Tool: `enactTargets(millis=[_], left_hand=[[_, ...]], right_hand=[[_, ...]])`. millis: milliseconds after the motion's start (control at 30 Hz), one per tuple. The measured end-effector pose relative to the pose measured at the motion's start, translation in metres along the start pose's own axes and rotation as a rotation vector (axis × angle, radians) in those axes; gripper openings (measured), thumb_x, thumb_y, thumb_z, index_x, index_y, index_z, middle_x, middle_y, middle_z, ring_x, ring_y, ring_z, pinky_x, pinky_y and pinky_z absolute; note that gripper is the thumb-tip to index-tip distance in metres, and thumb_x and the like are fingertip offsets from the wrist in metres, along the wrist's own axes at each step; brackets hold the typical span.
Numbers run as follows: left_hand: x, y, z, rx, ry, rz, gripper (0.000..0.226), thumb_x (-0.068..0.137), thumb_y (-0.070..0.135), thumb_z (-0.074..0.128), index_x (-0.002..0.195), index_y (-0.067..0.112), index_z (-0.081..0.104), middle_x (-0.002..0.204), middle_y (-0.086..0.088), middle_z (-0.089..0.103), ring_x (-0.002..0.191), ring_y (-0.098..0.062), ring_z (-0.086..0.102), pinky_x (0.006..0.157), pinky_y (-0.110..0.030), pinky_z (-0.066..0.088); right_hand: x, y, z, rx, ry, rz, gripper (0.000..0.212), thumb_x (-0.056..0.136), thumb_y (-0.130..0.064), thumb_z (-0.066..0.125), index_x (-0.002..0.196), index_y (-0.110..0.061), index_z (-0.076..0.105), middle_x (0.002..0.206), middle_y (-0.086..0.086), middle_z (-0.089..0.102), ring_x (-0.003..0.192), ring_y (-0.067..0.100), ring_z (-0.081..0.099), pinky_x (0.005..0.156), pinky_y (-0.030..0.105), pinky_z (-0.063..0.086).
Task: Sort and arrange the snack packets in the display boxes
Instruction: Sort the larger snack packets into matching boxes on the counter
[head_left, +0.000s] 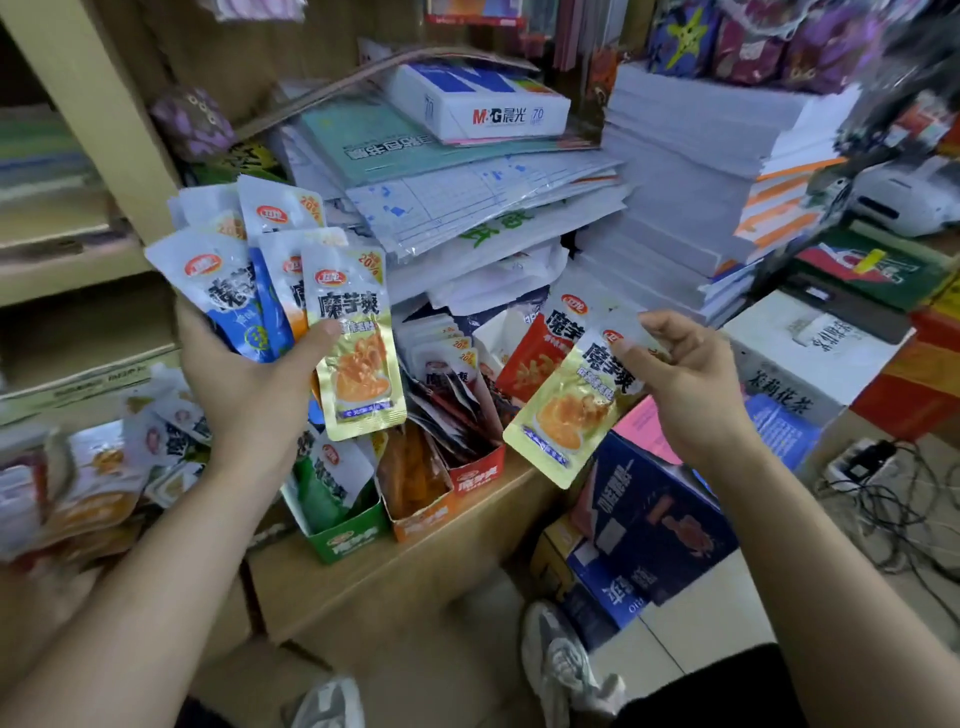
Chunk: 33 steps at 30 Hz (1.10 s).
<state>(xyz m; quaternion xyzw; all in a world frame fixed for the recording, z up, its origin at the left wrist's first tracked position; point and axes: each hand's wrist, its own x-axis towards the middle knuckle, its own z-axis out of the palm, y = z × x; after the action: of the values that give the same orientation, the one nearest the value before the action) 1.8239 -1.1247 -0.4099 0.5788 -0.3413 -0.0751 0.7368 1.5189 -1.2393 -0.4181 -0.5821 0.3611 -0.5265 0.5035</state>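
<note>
My left hand (244, 384) grips a fanned bundle of snack packets (249, 260), blue, orange and white ones, with a yellow packet (358, 358) in front under the thumb. My right hand (680, 379) pinches the top of a single yellow packet (566, 410) that hangs tilted above the counter's right end. Below them three display boxes stand side by side on the wooden counter: a green box (348, 540), an orange box (421, 519) and a red box (480, 475), each holding packets. A red packet (540, 353) leans behind the red box.
Loose packets (93, 483) lie heaped at the left of the counter (415, 577). Stacks of paper and notebooks (675, 197) rise behind the boxes. A blue drinks carton (654, 519) and a white carton (810, 353) stand at the right, with cables (893, 499) on the floor.
</note>
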Motion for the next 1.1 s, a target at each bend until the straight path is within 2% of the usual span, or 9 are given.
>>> enactTargets(millis=[100, 200, 300, 400, 500, 633, 800, 1000, 1100], left_hand=[[-0.007, -0.002, -0.008, 0.012, -0.014, -0.032, 0.08, 0.072, 0.001, 0.088, 0.139, 0.018, 0.047, 0.13, 0.012, 0.065, 0.117, -0.005, 0.065, 0.098, -0.042, 0.056], [-0.012, -0.003, -0.01, 0.065, -0.034, -0.036, 0.072, 0.072, 0.008, 0.09, 0.128, 0.027, 0.049, 0.119, 0.022, 0.066, 0.109, 0.005, 0.065, 0.092, -0.026, 0.056], [-0.012, -0.003, -0.011, 0.097, -0.048, -0.03, 0.072, 0.072, 0.011, 0.09, 0.127, 0.028, 0.047, 0.115, 0.025, 0.063, 0.102, 0.013, 0.062, 0.083, -0.01, 0.051], [-0.011, -0.004, -0.011, 0.096, -0.051, -0.034, 0.075, 0.072, 0.008, 0.09, 0.133, 0.018, 0.047, 0.117, 0.021, 0.062, 0.1, 0.015, 0.061, 0.081, -0.006, 0.049], [-0.011, -0.007, -0.009, 0.098, -0.057, -0.036, 0.072, 0.073, 0.005, 0.089, 0.129, 0.021, 0.046, 0.116, 0.022, 0.062, 0.101, 0.015, 0.062, 0.082, -0.007, 0.05], [-0.013, -0.009, -0.006, 0.11, -0.068, -0.039, 0.072, 0.072, 0.008, 0.09, 0.128, 0.022, 0.047, 0.115, 0.021, 0.063, 0.101, 0.012, 0.063, 0.083, -0.011, 0.051], [-0.011, -0.012, -0.011, 0.135, -0.067, -0.036, 0.074, 0.07, 0.011, 0.092, 0.127, 0.028, 0.047, 0.122, 0.015, 0.064, 0.109, 0.004, 0.064, 0.092, -0.024, 0.055], [-0.001, -0.005, -0.028, 0.155, -0.025, -0.008, 0.079, 0.071, 0.011, 0.091, 0.136, 0.015, 0.047, 0.126, 0.012, 0.063, 0.112, 0.003, 0.063, 0.096, -0.029, 0.055], [0.008, -0.001, -0.045, 0.197, 0.01, 0.036, 0.079, 0.07, 0.015, 0.091, 0.136, 0.014, 0.047, 0.129, 0.007, 0.063, 0.116, -0.002, 0.063, 0.099, -0.032, 0.054]], right_hand=[[-0.012, 0.002, 0.02, -0.006, -0.029, -0.014, 0.021, 0.091, -0.001, 0.069, 0.086, -0.022, 0.069, 0.087, -0.005, 0.075, 0.077, 0.017, 0.071, 0.072, 0.039, 0.06], [-0.014, 0.013, 0.032, -0.077, -0.091, 0.029, 0.016, 0.092, -0.005, 0.07, 0.094, -0.021, 0.071, 0.102, 0.005, 0.076, 0.09, 0.031, 0.07, 0.086, 0.054, 0.057], [-0.013, 0.023, 0.036, -0.177, -0.206, 0.1, 0.012, 0.091, -0.003, 0.07, 0.097, -0.014, 0.068, 0.099, -0.005, 0.076, 0.084, 0.023, 0.071, 0.076, 0.037, 0.06], [-0.01, 0.033, 0.032, -0.301, -0.307, 0.132, 0.01, 0.092, -0.006, 0.071, 0.101, -0.01, 0.07, 0.111, 0.003, 0.073, 0.076, 0.006, 0.066, 0.063, 0.022, 0.052], [-0.009, 0.045, 0.035, -0.474, -0.397, 0.134, 0.013, 0.093, -0.013, 0.071, 0.106, -0.015, 0.068, 0.114, -0.002, 0.07, 0.09, -0.007, 0.065, 0.076, 0.014, 0.051], [-0.009, 0.056, 0.047, -0.674, -0.514, 0.096, 0.029, 0.096, -0.016, 0.068, 0.124, -0.013, 0.069, 0.121, -0.004, 0.07, 0.105, 0.007, 0.066, 0.093, 0.027, 0.053], [-0.013, 0.036, 0.035, -0.543, -0.304, 0.062, 0.017, 0.085, -0.021, 0.08, 0.094, -0.008, 0.075, 0.076, -0.003, 0.074, 0.06, 0.007, 0.065, 0.058, 0.021, 0.051], [-0.023, 0.011, 0.042, -0.291, -0.054, -0.008, 0.014, 0.085, -0.022, 0.081, 0.081, -0.012, 0.072, 0.08, 0.006, 0.077, 0.073, 0.033, 0.073, 0.06, 0.042, 0.058], [-0.028, 0.002, 0.063, -0.328, 0.026, -0.153, 0.01, 0.084, -0.028, 0.081, 0.079, -0.023, 0.074, 0.066, -0.01, 0.071, 0.056, 0.015, 0.064, 0.056, 0.032, 0.05]])
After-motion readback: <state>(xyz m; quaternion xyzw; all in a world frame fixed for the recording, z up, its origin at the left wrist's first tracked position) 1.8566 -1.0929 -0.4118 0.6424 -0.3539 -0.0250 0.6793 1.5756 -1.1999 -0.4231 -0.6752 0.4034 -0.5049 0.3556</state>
